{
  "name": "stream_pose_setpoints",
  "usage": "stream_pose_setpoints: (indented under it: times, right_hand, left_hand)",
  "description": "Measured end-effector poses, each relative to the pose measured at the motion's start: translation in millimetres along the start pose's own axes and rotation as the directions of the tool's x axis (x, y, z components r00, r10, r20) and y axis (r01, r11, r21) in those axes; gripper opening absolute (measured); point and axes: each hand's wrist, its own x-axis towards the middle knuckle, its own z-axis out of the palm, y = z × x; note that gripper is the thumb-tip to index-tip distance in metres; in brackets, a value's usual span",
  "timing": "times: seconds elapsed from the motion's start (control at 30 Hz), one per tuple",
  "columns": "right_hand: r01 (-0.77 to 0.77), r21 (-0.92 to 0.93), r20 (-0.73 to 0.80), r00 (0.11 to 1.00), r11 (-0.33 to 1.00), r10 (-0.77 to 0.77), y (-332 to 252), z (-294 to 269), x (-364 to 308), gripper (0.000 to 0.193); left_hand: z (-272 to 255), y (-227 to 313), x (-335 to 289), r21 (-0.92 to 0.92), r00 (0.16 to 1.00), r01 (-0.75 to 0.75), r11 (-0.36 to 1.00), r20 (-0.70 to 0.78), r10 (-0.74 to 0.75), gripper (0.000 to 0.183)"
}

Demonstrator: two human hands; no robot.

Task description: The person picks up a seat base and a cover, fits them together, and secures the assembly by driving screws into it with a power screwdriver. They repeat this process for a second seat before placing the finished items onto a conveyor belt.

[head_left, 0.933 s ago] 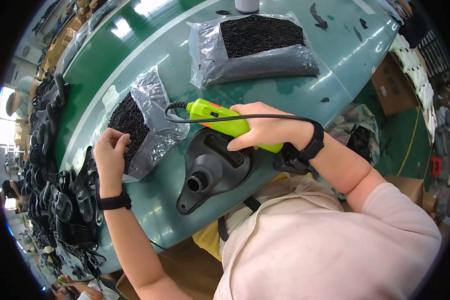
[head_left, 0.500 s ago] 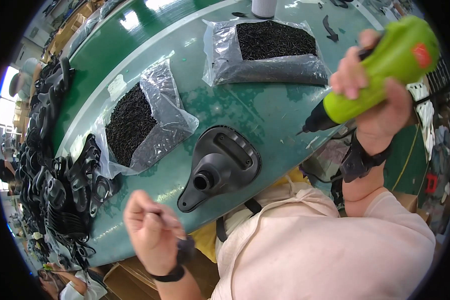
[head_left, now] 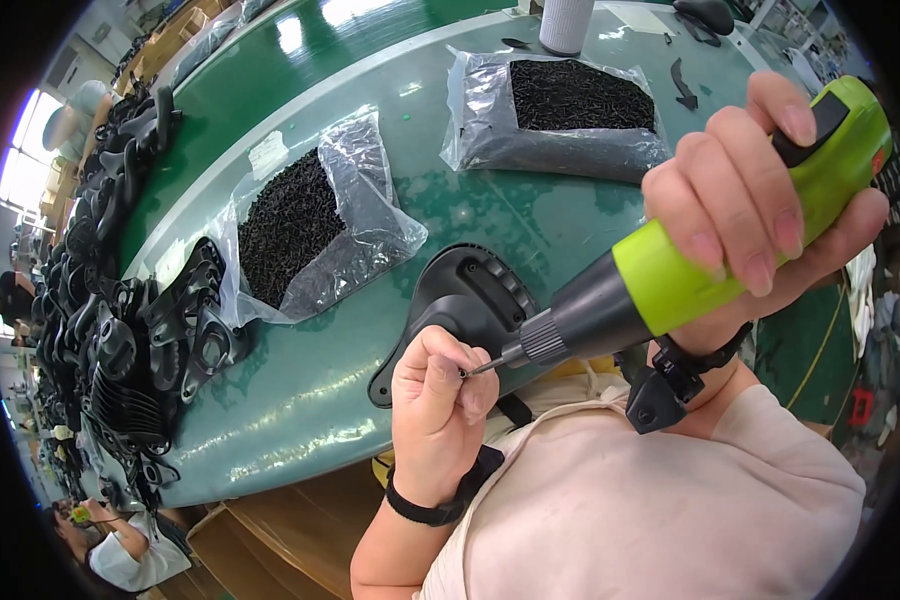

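Observation:
My right hand [head_left: 735, 200] is wrapped round a green and black electric screwdriver [head_left: 660, 275], its bit pointing down to the left. Between thumb and fingertips, my left hand [head_left: 435, 425] pinches a small dark screw [head_left: 463, 374]. The bit's tip meets the screw or comes very close to it; which one I cannot tell. Under and behind my left hand, a black moulded plastic part [head_left: 482, 285] lies on the green table [head_left: 300, 400]; my hand hides its middle, where a round socket stands.
Two clear bags, one to the left [head_left: 375, 255] and one farther back [head_left: 570, 155], hold heaps of black screws. Black plastic parts [head_left: 120, 340] are piled along the left. A white cylindrical container [head_left: 566, 25] stands at the back. Another person [head_left: 130, 545] is at lower left.
My left hand has moved right, in front of the plastic part. The screwdriver has come down and left, so its bit now reaches the pinched screw. The view has shifted slightly.

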Motion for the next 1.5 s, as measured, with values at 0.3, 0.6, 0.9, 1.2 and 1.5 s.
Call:
stream_pose_setpoints:
  times: [0.3, 0.6, 0.9, 1.2, 1.5]
  right_hand:
    - [0.123, -0.052, 0.019, 0.992, 0.991, -0.122, 8, 12, -9, 0.038]
    - [0.186, -0.443, 0.169, 0.978, 0.877, -0.122, -11, -4, -18, 0.051]
    - [-0.018, -0.45, 0.149, 0.984, 0.893, 0.095, -3, -9, -36, 0.055]
    - [-0.131, -0.455, 0.297, 0.91, 0.881, 0.288, -2, 1, -24, 0.05]
    - [-0.181, -0.515, 0.265, 0.896, 0.838, 0.356, 15, 17, -19, 0.048]
  left_hand:
    - [4, -8, 2, 0.148, 0.98, -0.142, 0.979, -0.122, 0.16, 0.019]
    - [13, 22, 17, 0.949, 0.88, -0.182, 0.256, 0.041, 0.473, 0.04]
    - [7, 19, 21, 0.859, 0.971, -0.188, -0.476, 0.235, 0.041, 0.072]
    - [3, 14, 23, 0.807, 0.972, -0.203, -0.555, 0.235, -0.014, 0.072]
    - [-4, 19, 27, 0.805, 0.961, -0.246, -0.54, 0.273, -0.031, 0.07]
